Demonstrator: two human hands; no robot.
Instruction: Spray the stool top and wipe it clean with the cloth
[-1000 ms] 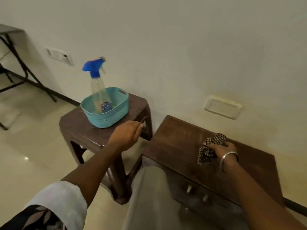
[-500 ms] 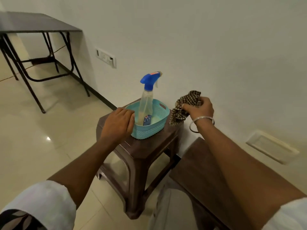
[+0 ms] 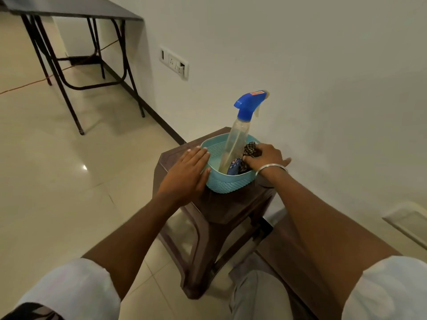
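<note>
A clear spray bottle with a blue trigger head leans inside a teal basket that stands on a brown plastic stool by the wall. My right hand reaches into the basket's right side, fingers closed on a checked brown cloth pressed down beside the bottle. My left hand lies flat against the basket's left rim, fingers spread, holding nothing. A second brown stool top shows at the lower right, mostly hidden by my right forearm.
A black folding table stands at the far left over the tiled floor. The white wall carries a switch plate and a low cover plate. My knee in grey trousers sits between the stools.
My right hand carried the cloth from the right stool over to the basket and lowered it inside. My left hand moved from the stool edge to the basket's rim.
</note>
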